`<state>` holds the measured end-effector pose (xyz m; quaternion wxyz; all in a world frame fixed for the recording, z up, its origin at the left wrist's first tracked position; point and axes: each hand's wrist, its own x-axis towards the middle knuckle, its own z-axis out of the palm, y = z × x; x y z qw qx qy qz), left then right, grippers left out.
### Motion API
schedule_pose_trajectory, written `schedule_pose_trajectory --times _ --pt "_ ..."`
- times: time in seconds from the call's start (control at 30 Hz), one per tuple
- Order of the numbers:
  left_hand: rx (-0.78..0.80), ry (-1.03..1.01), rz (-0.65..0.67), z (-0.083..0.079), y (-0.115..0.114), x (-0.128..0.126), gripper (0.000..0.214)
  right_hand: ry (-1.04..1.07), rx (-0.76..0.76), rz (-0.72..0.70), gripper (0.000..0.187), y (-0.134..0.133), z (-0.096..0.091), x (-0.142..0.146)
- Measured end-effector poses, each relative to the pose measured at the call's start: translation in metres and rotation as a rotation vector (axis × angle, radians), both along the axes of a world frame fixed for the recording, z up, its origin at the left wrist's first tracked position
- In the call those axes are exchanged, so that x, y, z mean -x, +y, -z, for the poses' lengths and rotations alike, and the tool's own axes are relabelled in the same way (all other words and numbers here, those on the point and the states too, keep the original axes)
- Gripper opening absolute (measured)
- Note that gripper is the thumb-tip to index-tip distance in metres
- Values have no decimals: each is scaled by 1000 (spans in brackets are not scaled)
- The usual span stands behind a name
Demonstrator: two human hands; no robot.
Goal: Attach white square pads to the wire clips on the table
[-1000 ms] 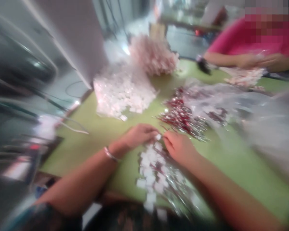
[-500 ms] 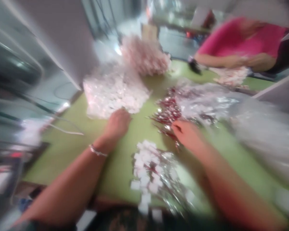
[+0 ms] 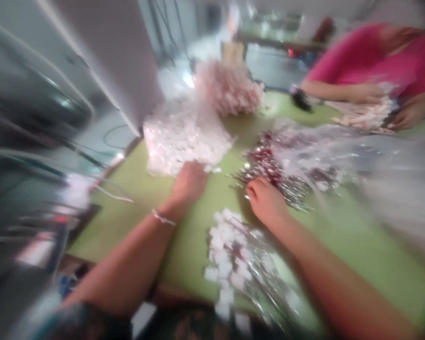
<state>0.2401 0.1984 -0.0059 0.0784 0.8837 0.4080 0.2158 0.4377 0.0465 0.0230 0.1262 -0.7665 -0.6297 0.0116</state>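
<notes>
My left hand [image 3: 191, 182] is at the front edge of a clear plastic bag [image 3: 186, 137] of small white pieces. Its fingers curl down and blur; what they pinch, if anything, is hidden. My right hand [image 3: 267, 198] is closed, thumb against fingers, at the near side of a heap of shiny red and silver stems [image 3: 267, 163]. What sits in its fingertips is too blurred to name. Between my forearms, nearer to me, lies a bunch of silvery stems with white square tags [image 3: 226, 245].
A green table [image 3: 127, 231] carries everything. Behind the bag stands a pile of pale pink pieces [image 3: 228, 87]. Clear plastic sheeting [image 3: 375, 160] spreads at the right. A person in a pink top [image 3: 368, 61] handles pale stems across the table. A grey pillar [image 3: 109, 56] rises at the left.
The view has shifted, so the scene sits farther right. My right hand has moved slightly left along the red and silver heap. The other person's hands have moved apart around the pale stems.
</notes>
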Motion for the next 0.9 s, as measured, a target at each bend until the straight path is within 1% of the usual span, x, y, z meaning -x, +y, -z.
schedule_pose_trajectory --times 0.1,0.17,0.23,0.3,0.4,0.53,0.57,0.67,0.73,0.8,0.87,0.9 --pt "3 33 78 5 -6 -7 30 62 10 22 15 -4 -7 2" --pt "30 30 88 5 -9 -9 27 90 56 25 15 -6 -10 4" --pt "70 18 72 3 -12 -10 26 113 72 4 15 -8 -12 6" --pt "85 5 60 1 -15 -10 26 130 41 -38 14 -10 -11 7" --pt "69 -12 72 -4 -21 -12 26 135 -24 -90 14 -12 -9 7" --pt "52 -20 43 -11 -28 -18 41 132 -61 -107 19 -13 -8 5" --pt "52 -2 52 -11 -28 -19 40 135 -64 -104 20 -13 -9 5" --pt "65 28 102 -7 -25 -19 28 147 -71 -86 19 -13 -11 4" --pt "76 -1 97 -3 -20 -16 26 178 -70 -88 19 -14 -12 3" --pt "100 -44 66 -1 -16 -13 29 226 -79 -94 18 -15 -13 2" --pt "176 -156 9 -2 -15 -10 32 278 -99 -93 18 -17 -15 1" --pt "251 -246 -22 -4 -17 -9 34 303 -109 -91 18 -18 -16 0"
